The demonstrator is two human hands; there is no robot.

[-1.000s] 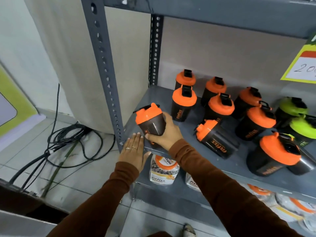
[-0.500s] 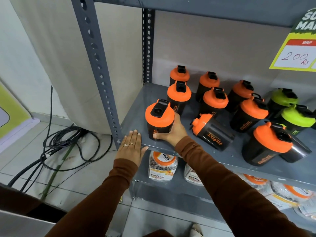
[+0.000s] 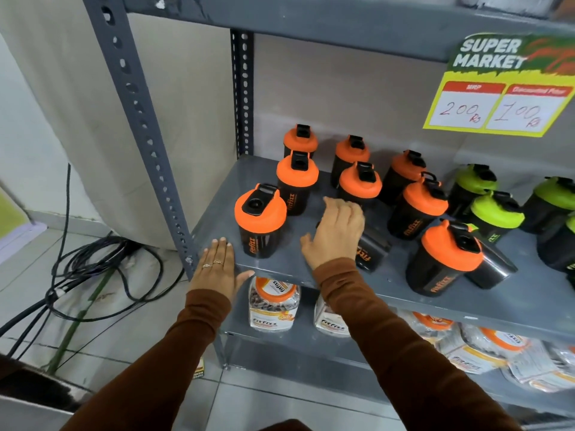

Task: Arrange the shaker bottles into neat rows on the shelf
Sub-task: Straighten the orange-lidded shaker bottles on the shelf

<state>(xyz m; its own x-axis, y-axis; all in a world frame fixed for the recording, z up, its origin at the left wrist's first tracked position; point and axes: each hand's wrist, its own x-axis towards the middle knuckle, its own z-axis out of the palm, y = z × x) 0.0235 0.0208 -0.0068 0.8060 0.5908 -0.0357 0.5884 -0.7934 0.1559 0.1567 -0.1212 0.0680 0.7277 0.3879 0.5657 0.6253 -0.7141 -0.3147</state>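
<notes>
Black shaker bottles with orange lids stand on the grey shelf [image 3: 217, 219]. The nearest upright bottle [image 3: 260, 220] stands alone at the front left. Behind it are two more in a line [image 3: 297, 181] [image 3: 300, 141]. My right hand [image 3: 337, 230] hovers with spread fingers over a bottle lying on its side [image 3: 371, 248], whose lid is hidden under the hand. Whether it touches the bottle I cannot tell. My left hand [image 3: 217, 265] rests flat on the shelf's front left edge, holding nothing. Another bottle [image 3: 448, 258] stands at the front right, with a tipped one behind it.
Green-lidded shakers [image 3: 496, 213] stand at the right. A price card [image 3: 501, 88] hangs from the upper shelf. Grey perforated uprights [image 3: 140, 119] frame the left side. Jars and packets [image 3: 273, 306] fill the lower shelf. Black cables [image 3: 93, 269] lie on the floor to the left.
My right hand set the tilted bottle upright at the front left, let go of it and moved right over the lying bottle. My left hand stayed on the shelf edge.
</notes>
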